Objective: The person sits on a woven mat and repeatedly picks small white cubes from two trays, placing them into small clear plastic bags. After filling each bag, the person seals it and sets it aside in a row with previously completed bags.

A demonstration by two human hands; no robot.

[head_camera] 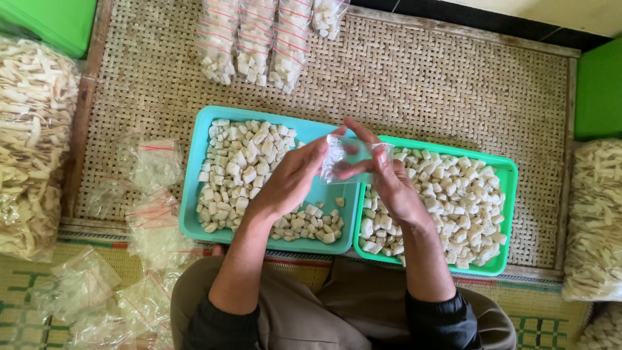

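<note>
My left hand (291, 178) and right hand (382, 175) both pinch a small clear plastic bag (340, 155), thin and crinkly, above two trays. The blue-green tray (194, 194) and the green tray (508, 175) are smooth plastic, full of bumpy white cubes (243, 165). They sit on a woven mat (421, 91) with a criss-cross weave. Filled bags (253, 42) lie at the top; empty bags (152, 214) pile on my left.
</note>
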